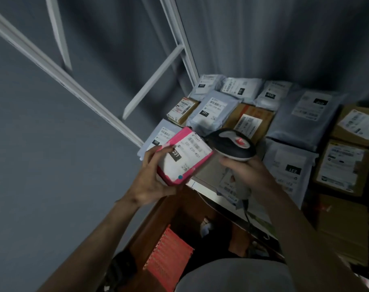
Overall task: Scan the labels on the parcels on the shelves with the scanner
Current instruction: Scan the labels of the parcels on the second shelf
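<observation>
Here the left hand [152, 175] grips a pink parcel [184, 157] lifted off the shelf's [202, 185] front left corner, label [186, 155] upward. The right hand [245, 171] clasps the scanner [232, 145] just beside the parcel's right end, its head seemingly turned toward the label.

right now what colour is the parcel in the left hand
Bright pink, with a white label on top; the parcel in the left hand shows best in the head view.
</observation>
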